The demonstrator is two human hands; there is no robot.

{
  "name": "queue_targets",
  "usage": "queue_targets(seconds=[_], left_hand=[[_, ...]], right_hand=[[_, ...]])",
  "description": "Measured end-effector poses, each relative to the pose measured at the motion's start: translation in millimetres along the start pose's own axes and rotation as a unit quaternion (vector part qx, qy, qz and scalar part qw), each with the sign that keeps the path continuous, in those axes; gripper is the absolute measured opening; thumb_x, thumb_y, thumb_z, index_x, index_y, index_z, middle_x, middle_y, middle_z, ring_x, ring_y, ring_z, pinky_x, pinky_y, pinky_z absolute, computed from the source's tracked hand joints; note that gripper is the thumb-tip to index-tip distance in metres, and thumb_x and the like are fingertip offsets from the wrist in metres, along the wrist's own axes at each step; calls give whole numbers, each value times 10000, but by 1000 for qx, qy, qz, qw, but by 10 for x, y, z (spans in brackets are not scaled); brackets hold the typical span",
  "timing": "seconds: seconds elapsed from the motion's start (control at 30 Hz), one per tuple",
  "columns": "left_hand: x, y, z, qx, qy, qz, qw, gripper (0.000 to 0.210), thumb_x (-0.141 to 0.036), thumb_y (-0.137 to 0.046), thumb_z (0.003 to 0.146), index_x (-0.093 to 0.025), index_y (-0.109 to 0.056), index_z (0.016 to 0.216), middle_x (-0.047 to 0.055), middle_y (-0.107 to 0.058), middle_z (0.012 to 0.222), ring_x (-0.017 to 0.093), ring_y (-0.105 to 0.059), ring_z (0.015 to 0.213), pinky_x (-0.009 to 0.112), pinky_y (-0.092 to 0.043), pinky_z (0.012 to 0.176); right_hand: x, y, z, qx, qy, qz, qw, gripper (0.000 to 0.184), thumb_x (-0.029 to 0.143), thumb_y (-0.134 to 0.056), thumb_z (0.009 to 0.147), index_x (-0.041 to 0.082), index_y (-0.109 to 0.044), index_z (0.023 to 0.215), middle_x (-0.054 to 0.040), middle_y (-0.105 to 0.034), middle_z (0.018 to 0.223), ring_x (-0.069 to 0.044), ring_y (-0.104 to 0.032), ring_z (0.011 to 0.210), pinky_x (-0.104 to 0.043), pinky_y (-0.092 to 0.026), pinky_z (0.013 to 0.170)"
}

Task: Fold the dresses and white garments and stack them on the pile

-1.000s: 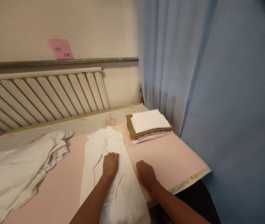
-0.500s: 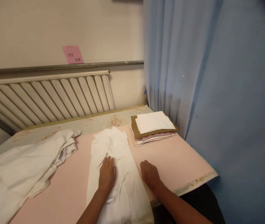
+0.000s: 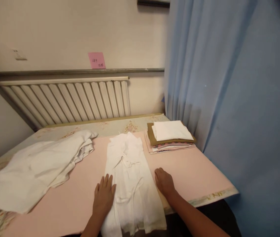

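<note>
A white garment (image 3: 130, 177) with thin tie strings lies lengthwise on the pink cloth (image 3: 78, 194), folded into a long, narrow shape. My left hand (image 3: 103, 194) lies open at its left edge, palm down, fingers apart. Close by the right edge rests my right hand (image 3: 164, 182), its fingers curled closed on the pink cloth. What those fingers hold, if anything, is hidden. The near end of the garment hangs at the table's front edge.
A crumpled white cloth (image 3: 48, 161) spreads across the left side. At the back right sits a stack of folded cloths (image 3: 173, 131), white on top, brown below. A blue curtain (image 3: 243, 108) hangs along the right; a radiator (image 3: 76, 102) stands behind the table.
My left hand has moved from the middle of the garment back to its left edge, and its fingers have spread. My right hand stays beside the right edge. The view has turned left.
</note>
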State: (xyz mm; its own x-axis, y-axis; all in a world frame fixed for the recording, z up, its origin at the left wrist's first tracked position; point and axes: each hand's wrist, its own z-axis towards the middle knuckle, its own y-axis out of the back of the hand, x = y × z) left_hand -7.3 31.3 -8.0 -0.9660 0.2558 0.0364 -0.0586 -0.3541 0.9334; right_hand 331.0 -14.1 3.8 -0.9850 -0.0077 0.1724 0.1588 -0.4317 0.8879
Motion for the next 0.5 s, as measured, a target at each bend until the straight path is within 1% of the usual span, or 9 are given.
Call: queue_targets(seconds=[0.2,0.37,0.5], left_hand=[[-16,105,-8,-1,3,-23,1000,500,-384,-348,961,-164,-519,1376,110,-477,1466,299,-386,1381,496,-325,1092],[-20,137,-36,-13,5,-35,999,479,-363,-342,972,-159,-529,1363,107,-497,1452,292,-394,1376,484,-316,1100],[-34,170,-29,-5,13,-45,999,461,-344,-343,972,-169,-539,1351,98,-518,1435,284,-406,1369,476,-323,1095]], right_hand=[[4,1,-22,-1,4,0,1000,154,146,-449,933,205,-547,830,-6,-578,821,-134,-521,704,-275,-261,611],[16,21,-39,-3,3,0,1000,199,138,-413,952,201,-549,822,-4,-574,808,-130,-523,709,-270,-267,625],[10,27,-55,0,5,3,1000,189,149,-423,953,203,-548,822,-4,-578,816,-130,-526,723,-267,-271,634]])
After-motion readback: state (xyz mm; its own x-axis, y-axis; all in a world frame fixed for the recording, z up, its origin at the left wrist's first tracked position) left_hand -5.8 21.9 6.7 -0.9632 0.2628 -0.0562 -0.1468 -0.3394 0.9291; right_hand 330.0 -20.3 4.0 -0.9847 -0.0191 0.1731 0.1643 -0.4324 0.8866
